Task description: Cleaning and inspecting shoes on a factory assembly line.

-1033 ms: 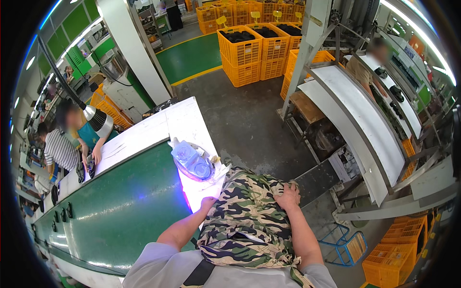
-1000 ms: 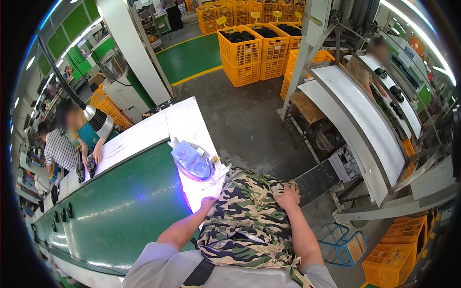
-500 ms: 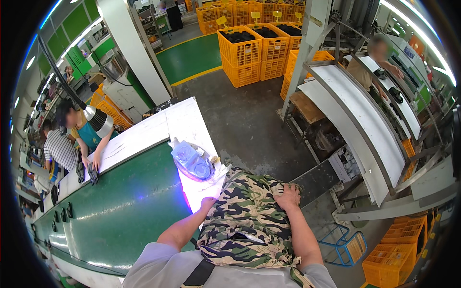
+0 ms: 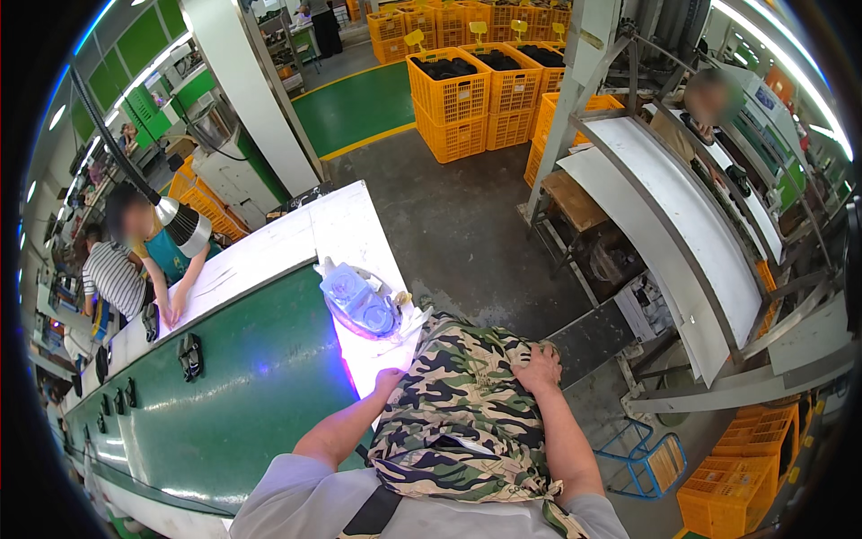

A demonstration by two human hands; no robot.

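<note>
My right hand [image 4: 539, 366] lies flat on the camouflage apron [image 4: 467, 395] over my lap, fingers loosely spread, holding nothing visible. Against the apron's left side, at the white table end [image 4: 366, 359], rests my left hand [image 4: 389, 381]; its fingers are mostly hidden. Just beyond it sits a translucent blue plastic piece with rounded hollows [image 4: 359, 301], with crumpled clear wrapping around it. A bright violet-white glow falls on the table beside that hand. On the green belt [image 4: 260, 386] to my left lies a pair of black strappy pieces, like sandals [image 4: 190, 357].
Several smaller black pieces [image 4: 118, 400] lie farther along the belt. A co-worker [image 4: 166, 251] leans over the white ledge. Yellow crates [image 4: 449, 99] stand ahead; a metal rack [image 4: 664, 216] and blue-framed stool [image 4: 648, 458] are at right. A lamp [image 4: 184, 226] hangs at left.
The co-worker at left has let go of the black pair, now lying on the belt, and drawn their hands back to the ledge. The person at right has leaned forward. My hands stay put.
</note>
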